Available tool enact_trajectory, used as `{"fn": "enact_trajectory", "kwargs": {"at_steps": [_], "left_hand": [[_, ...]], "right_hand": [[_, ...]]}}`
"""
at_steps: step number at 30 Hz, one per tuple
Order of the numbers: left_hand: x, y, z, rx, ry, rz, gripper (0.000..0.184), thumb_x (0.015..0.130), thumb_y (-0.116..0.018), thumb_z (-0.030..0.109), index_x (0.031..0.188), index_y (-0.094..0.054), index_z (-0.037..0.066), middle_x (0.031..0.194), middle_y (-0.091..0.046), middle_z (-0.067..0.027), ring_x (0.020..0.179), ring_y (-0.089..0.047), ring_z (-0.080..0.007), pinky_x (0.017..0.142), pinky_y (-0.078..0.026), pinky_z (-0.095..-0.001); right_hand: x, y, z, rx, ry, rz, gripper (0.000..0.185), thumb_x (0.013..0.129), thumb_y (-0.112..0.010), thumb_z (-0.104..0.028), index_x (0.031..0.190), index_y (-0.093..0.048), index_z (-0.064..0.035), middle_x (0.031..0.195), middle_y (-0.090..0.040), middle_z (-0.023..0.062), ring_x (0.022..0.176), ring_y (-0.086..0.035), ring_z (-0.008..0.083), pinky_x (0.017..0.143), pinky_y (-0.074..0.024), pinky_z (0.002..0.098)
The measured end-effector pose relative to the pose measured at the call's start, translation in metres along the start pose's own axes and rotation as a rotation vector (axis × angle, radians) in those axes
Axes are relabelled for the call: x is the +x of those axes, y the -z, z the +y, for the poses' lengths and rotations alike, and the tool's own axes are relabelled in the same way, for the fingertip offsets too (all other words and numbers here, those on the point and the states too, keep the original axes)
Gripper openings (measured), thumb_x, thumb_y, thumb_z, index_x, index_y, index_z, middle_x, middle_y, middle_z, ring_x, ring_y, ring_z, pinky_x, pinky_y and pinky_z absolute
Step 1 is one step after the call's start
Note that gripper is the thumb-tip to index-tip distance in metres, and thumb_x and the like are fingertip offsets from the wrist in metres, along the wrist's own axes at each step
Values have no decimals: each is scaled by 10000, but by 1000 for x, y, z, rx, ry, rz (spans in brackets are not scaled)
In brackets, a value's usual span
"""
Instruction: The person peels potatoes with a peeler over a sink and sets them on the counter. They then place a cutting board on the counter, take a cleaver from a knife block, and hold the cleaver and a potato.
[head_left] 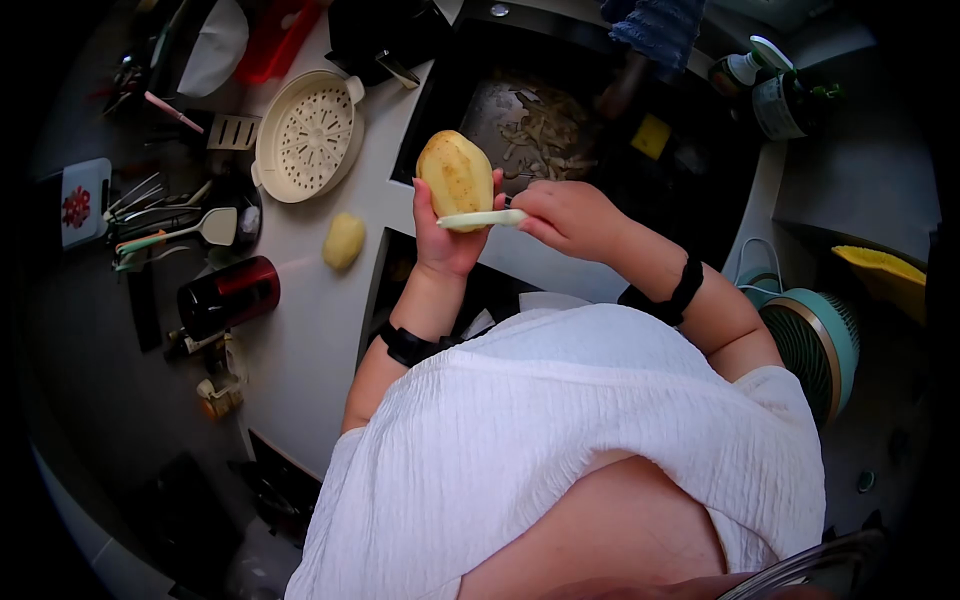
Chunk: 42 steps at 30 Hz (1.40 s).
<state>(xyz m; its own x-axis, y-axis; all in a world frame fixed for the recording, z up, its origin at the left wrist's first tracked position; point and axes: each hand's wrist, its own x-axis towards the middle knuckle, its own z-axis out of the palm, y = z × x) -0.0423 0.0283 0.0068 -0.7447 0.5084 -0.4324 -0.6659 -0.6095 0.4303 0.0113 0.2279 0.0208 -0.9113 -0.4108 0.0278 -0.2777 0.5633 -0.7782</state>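
My left hand (448, 242) is wrapped round the lower part of a large, mostly peeled potato (455, 172), held up near the sink's edge. Brown patches show on its pale yellow surface. A pale green peeler (482, 218) lies across the potato's lower end, its handle gripped by my right hand (570, 217). Whether the blade touches the potato I cannot tell. A second, smaller peeled potato (344, 241) rests on the white counter (300, 320), left of my left hand. Beyond my hands, a heap of peelings (545, 130) lies in the dark sink (480, 110).
A cream colander (312, 135) sits on the counter to the left. Further left are cooking utensils (180, 225) and a dark red canister (230, 295). A yellow sponge (651, 136) and bottles (778, 105) are at the right. A teal fan (815, 345) stands by my right elbow.
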Motion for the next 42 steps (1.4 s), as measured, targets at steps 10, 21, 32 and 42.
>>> {"fn": "enact_trajectory", "kwargs": {"at_steps": [10,21,32,42], "left_hand": [[4,0,-12,-27,19,40,723,927,-323,625,1348,-437,49,1245,-552,-179,1147,-548,-318,997,-431,-430],[4,4,-21,47,52,153,636,930,-337,560,1346,-434,89,1255,-545,-147,1172,-532,-325,1004,-418,-468],[-2,8,-23,96,154,188,557,898,-399,576,1297,-499,200,1242,-566,-44,1123,-554,-234,890,-476,-411],[-3,8,-23,77,186,145,555,888,-440,566,1295,-499,193,1234,-568,-49,1088,-569,-240,835,-497,-379]], "right_hand": [[0,-10,5,-125,41,-11,197,908,-546,-334,980,-585,-155,865,-606,55,790,-612,287,660,-492,409],[-1,-17,21,-73,2,1,210,902,-548,-324,1010,-608,-155,899,-631,68,825,-616,305,685,-493,416],[4,-15,45,-66,-11,-40,260,907,-534,-392,990,-613,-159,909,-637,73,845,-617,312,700,-494,416],[11,-6,56,-184,65,15,275,886,-556,-432,958,-607,-172,851,-615,68,810,-618,306,666,-494,423]]}}
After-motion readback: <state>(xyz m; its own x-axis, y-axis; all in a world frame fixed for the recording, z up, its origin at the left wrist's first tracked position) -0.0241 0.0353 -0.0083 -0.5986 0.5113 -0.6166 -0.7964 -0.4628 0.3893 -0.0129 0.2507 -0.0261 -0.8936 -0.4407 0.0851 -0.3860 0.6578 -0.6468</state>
